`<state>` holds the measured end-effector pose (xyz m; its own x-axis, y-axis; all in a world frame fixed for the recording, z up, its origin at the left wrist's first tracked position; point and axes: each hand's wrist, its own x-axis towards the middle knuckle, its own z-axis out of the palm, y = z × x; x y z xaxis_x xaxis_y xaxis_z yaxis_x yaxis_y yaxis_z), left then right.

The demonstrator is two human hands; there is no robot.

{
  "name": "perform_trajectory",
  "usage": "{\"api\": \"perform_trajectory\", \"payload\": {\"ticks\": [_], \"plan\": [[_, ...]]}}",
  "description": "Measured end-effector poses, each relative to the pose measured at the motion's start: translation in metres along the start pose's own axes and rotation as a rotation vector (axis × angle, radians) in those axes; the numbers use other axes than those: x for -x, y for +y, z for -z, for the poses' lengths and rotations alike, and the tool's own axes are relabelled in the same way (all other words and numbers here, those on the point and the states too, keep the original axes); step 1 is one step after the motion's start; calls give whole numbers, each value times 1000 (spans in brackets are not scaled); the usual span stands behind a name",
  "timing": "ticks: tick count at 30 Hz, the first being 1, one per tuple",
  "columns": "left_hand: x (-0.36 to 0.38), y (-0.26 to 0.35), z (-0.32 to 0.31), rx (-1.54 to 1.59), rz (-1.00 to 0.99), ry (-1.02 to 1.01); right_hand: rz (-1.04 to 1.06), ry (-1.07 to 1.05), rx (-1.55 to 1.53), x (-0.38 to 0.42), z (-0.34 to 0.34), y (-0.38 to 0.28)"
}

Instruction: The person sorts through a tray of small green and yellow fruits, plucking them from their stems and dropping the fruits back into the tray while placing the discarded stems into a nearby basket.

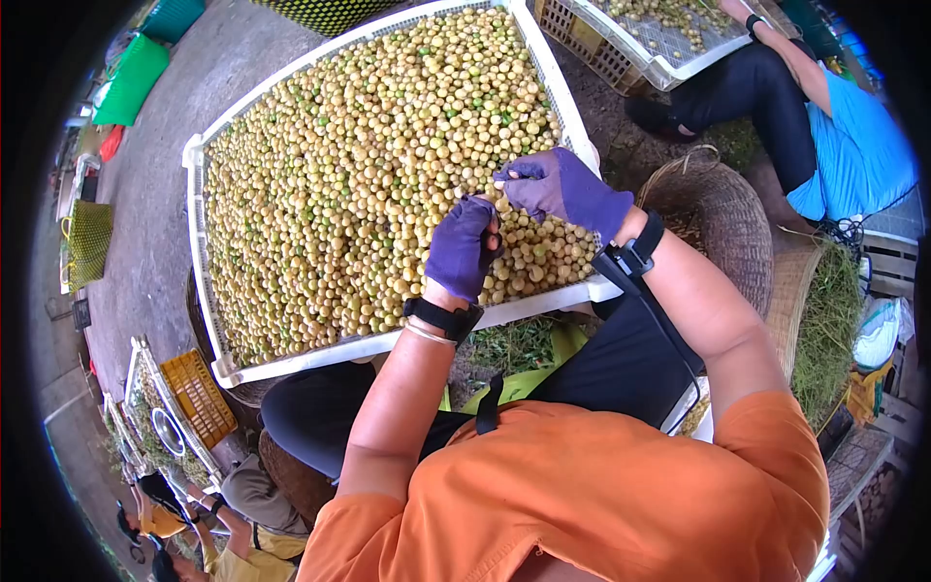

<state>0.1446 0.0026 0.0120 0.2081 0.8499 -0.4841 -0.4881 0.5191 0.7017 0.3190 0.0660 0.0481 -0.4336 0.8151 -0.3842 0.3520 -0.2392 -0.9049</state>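
Note:
A white mesh tray (198, 218) full of small round yellow-brown fruits (339, 184), with a few green ones among them, lies in front of me. My left hand (463, 247), in a purple glove with bare fingertips, is over the tray's near right part, its fingers curled in. Close beside it on the right, my right hand (567, 189), also in a purple glove, has its fingers bent together just above the fruits. Whatever either hand pinches is too small or hidden to make out. Both wrists wear black straps.
A woven basket (734, 233) stands right of the tray, beside a basket of green stems (829, 325). A person in blue (858, 145) sits at another tray (669, 76) at the upper right. Yellow crate (198, 398) and other people (242, 538) are at the lower left.

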Motion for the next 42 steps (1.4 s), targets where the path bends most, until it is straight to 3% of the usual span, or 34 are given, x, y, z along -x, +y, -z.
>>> {"api": "perform_trajectory", "payload": {"ticks": [4,7,10,13,15,16,18,19,21,22,25,27,29,31,32,34,38,41,42], "plan": [[0,3,1,163,34,-43,257,31,205,0,-3,1],[-8,-7,13,-436,-362,-144,358,39,242,-3,-8,10],[-2,-5,12,-1086,-741,-101,356,50,319,-1,-10,9],[-2,-12,13,-817,-461,-80,348,64,413,-3,-12,13],[-1,-15,14,-466,-175,-94,410,92,567,-6,-8,17],[0,-16,13,-252,-10,-112,323,24,654,-7,-1,16],[19,-19,-2,-821,-99,-214,144,-111,825,-11,24,10],[28,-14,-12,-1104,-146,-264,161,-93,855,-11,36,11],[36,-1,-23,-1415,45,-631,352,165,1028,-24,45,27],[34,-7,-18,-1381,-13,-649,308,209,1078,-28,47,24],[2,6,-11,-1547,-250,-489,412,281,1092,-50,44,38],[-20,36,-20,-1360,-69,-213,399,303,1164,-64,39,52],[-47,51,-24,-1322,-148,26,349,327,1266,-68,33,53],[-80,46,-14,-1463,-406,122,343,362,1310,-69,29,53],[-95,42,-12,-1512,-451,116,328,368,1319,-67,26,50],[-107,46,-17,-1721,-350,58,321,397,1314,-64,22,50],[-120,38,-18,-1934,-217,55,217,262,1216,-58,29,51],[-116,30,-9,-2000,-328,64,231,292,1127,-62,33,57],[-115,31,-13,-2028,-260,92,258,338,1134,-62,30,57]]}}
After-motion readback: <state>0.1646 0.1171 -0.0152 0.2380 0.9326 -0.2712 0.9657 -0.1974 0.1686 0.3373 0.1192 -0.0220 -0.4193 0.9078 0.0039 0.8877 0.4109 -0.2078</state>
